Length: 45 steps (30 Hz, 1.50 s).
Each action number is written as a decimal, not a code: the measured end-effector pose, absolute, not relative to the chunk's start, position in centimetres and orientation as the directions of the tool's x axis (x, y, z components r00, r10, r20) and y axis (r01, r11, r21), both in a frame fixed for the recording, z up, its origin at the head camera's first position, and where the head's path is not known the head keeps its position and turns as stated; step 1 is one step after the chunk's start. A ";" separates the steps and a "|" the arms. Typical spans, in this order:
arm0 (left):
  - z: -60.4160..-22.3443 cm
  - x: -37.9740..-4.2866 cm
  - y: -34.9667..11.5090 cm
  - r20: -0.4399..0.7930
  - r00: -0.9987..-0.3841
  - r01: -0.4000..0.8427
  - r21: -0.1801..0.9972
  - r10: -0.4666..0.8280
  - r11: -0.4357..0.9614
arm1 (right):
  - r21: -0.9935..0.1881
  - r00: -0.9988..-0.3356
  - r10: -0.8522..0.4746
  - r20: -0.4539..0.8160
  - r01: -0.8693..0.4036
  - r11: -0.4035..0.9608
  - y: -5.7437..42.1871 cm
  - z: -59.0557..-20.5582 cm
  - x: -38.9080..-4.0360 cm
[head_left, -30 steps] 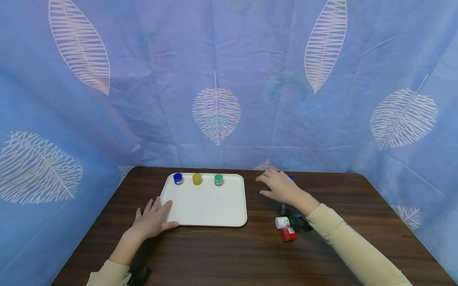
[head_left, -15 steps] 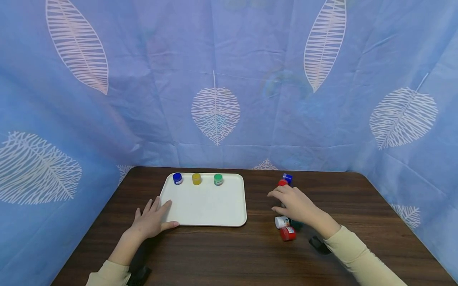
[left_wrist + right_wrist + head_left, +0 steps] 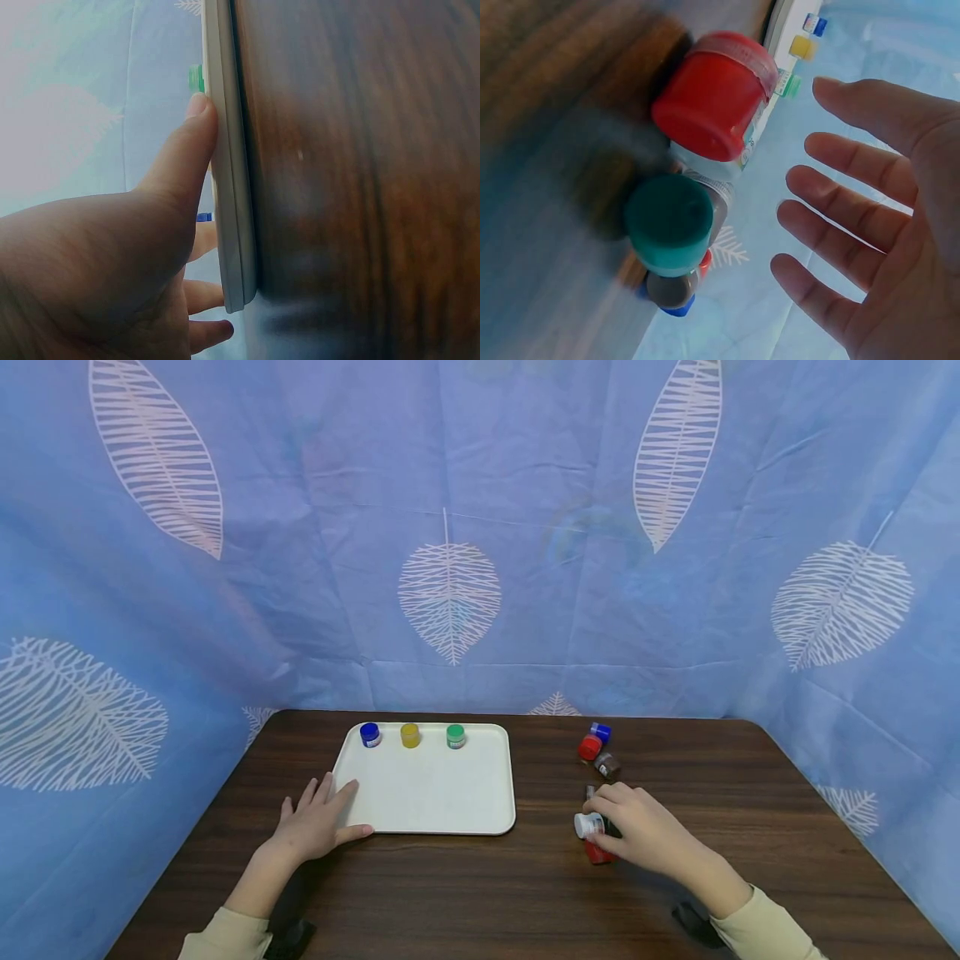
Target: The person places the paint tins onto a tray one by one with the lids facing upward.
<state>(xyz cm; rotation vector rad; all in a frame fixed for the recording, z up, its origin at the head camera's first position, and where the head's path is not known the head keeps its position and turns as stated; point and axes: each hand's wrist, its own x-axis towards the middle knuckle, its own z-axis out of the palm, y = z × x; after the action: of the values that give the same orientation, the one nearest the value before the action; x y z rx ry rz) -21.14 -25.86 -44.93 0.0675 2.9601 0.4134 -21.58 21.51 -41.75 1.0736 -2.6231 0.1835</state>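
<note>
White tray (image 3: 231,165): seen edge-on, running 12 to 6 o'clock. Left hand (image 3: 112,247): 8 o'clock, thumb against tray, tip towards 12; parts of three fingers showing below. Green jar (image 3: 196,78): partly hidden, 11 o'clock. Blue object (image 3: 204,217): mere sliver, 7 o'clock. Wood-grain tabletop (image 3: 345,165): brown, 3 o'clock. Pale-blue cloth (image 3: 161,90): 10 o'clock.

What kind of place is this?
Probably an indoor corner set up for some tabletop activity: blue leaf-print cloth hangs behind and beside a dark table, on which sits a white tray with three small jars.
</note>
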 end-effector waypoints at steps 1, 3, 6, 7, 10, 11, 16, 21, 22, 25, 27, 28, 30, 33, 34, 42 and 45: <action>-44.9 -21.1 -25.9 -0.145 -0.987 0.023 0.278 0.066 0.960 | -0.004 -0.675 -0.664 0.322 -0.702 0.712 21.6 -41.9 -21.4; -44.8 -21.1 -25.9 -0.146 -0.987 0.021 0.283 0.065 0.959 | -0.011 -0.680 -0.663 0.315 -0.701 0.713 21.7 -42.2 -21.1; -44.8 -21.0 -25.9 -0.146 -0.987 0.020 0.288 0.064 0.958 | -0.008 -0.685 -0.668 0.290 -0.700 0.714 21.8 -42.7 -20.7; -44.8 -21.0 -25.9 -0.145 -0.987 0.020 0.290 0.065 0.957 | -0.004 -0.685 -0.671 0.283 -0.701 0.714 21.8 -42.8 -20.6; -44.8 -21.1 -25.9 -0.145 -0.987 0.020 0.293 0.065 0.956 | 0.013 -0.691 -0.674 0.260 -0.695 0.718 21.9 -43.0 -20.3; -44.8 -21.1 -25.9 -0.147 -0.987 0.019 0.294 0.065 0.956 | 0.016 -0.695 -0.673 0.253 -0.693 0.721 21.9 -43.0 -20.3; -44.9 -21.2 -25.9 -0.148 -0.987 0.020 0.286 0.065 0.958 | 0.024 -0.707 -0.671 0.226 -0.684 0.729 21.9 -43.2 -20.1; -45.0 -21.2 -26.0 -0.153 -0.986 0.014 0.284 0.060 0.959 | 0.052 -0.710 -0.675 0.199 -0.680 0.731 21.7 -43.4 -20.2; -45.0 -21.2 -26.0 -0.154 -0.986 0.013 0.284 0.059 0.959 | 0.062 -0.708 -0.678 0.197 -0.681 0.730 21.7 -43.4 -20.2; -45.0 -21.2 -25.9 -0.158 -0.986 0.012 0.288 0.060 0.957 | 0.084 -0.699 -0.688 0.192 -0.687 0.722 21.6 -43.4 -20.4; -45.1 -21.1 -25.9 -0.157 -0.986 0.014 0.292 0.062 0.956 | 0.096 -0.693 -0.694 0.195 -0.691 0.717 21.6 -43.5 -20.4; -45.1 -21.1 -25.9 -0.157 -0.985 0.015 0.293 0.064 0.956 | 0.101 -0.690 -0.697 0.197 -0.693 0.714 21.5 -43.5 -20.5; -45.1 -21.1 -25.9 -0.155 -0.986 0.018 0.292 0.066 0.956 | 0.110 -0.681 -0.703 0.205 -0.698 0.708 21.5 -43.5 -20.5; -45.1 -21.1 -25.9 -0.152 -0.986 0.020 0.287 0.066 0.958 | 0.115 -0.666 -0.712 0.224 -0.707 0.698 21.3 -43.4 -20.6; -45.1 -21.1 -25.9 -0.151 -0.986 0.021 0.286 0.067 0.958 | 0.113 -0.662 -0.714 0.229 -0.710 0.695 21.2 -43.4 -20.7; -45.2 -21.1 -26.0 -0.144 -0.987 0.026 0.283 0.070 0.959 | 0.090 -0.653 -0.714 0.252 -0.719 0.689 20.2 -43.1 -21.1; -45.3 -21.2 -26.0 -0.146 -0.987 0.027 0.282 0.071 0.959 | 0.075 -0.660 -0.710 0.247 -0.717 0.693 19.6 -43.0 -21.3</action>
<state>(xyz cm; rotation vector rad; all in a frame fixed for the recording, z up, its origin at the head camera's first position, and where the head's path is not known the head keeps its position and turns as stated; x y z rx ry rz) -21.20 -26.01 -45.26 0.0739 2.9552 0.4219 -21.31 19.59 -42.98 1.1385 -2.6477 0.0415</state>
